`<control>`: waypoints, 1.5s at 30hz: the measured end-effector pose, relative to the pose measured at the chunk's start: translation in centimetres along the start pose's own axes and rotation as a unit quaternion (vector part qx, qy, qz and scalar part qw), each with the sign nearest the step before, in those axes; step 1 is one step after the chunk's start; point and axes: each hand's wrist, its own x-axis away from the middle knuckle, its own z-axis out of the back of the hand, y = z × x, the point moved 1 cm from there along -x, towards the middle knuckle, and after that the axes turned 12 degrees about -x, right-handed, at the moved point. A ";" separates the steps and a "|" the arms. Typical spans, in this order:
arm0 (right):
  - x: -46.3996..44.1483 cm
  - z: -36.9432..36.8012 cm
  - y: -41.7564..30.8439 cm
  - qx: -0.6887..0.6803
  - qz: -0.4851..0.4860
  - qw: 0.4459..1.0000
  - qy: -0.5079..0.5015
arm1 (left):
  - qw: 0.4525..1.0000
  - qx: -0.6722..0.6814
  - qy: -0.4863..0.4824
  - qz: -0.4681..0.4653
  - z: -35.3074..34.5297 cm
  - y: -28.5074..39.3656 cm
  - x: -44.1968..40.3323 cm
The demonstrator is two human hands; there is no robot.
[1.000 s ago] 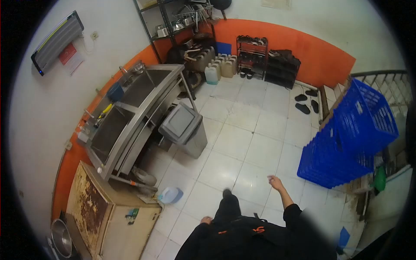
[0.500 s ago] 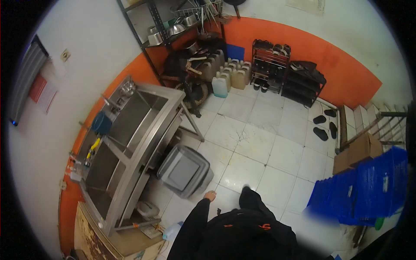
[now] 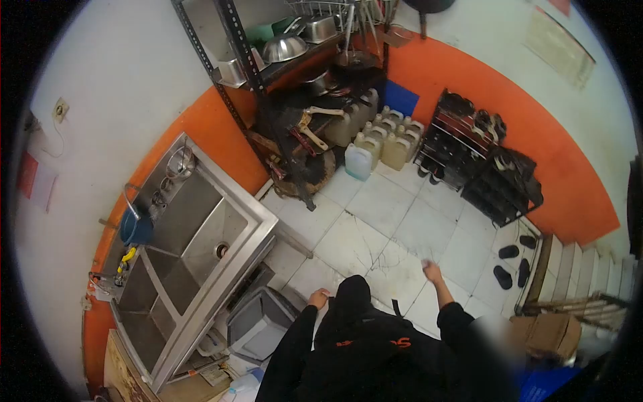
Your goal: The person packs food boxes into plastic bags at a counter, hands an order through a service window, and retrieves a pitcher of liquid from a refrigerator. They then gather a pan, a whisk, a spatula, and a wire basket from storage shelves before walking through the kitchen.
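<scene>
My left hand [image 3: 319,297] hangs at my left side beside the grey plastic bin [image 3: 262,323], apart from it. Its fingers look loosely bent, and nothing is seen in them. Held out ahead on the right, my right hand [image 3: 433,271] is over the floor tiles and touches nothing I can see. Motion blurs its fingers, so their shape is unclear. My black sleeves and black top with orange lettering [image 3: 375,343] fill the bottom of the view.
A steel double sink [image 3: 201,295] runs along the left wall. Ahead stand a black metal rack [image 3: 295,67], several jerrycans [image 3: 397,149] and a shoe rack [image 3: 455,134]. Slippers [image 3: 509,252] lie near the stairs [image 3: 589,268]; a cardboard box [image 3: 546,335] and blue crates [image 3: 546,383] are on the right.
I have moved forward, and the view has turned. The sink, rack and jerrycans appear nearer, while the bin and blue crates slid toward the bottom. My right hand has come into view.
</scene>
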 end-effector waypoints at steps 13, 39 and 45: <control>-25.4 -3.3 -20.4 -0.144 0.078 0.972 -0.169 | 0.969 0.010 0.237 -0.071 19.2 12.7 -29.8; -70.0 -23.0 -45.0 0.147 0.228 0.923 -0.273 | 0.849 0.087 0.482 0.198 39.6 22.5 -52.6; -70.8 -24.4 -44.3 0.193 0.220 0.919 -0.264 | 0.899 0.023 0.414 0.141 42.7 22.0 -51.8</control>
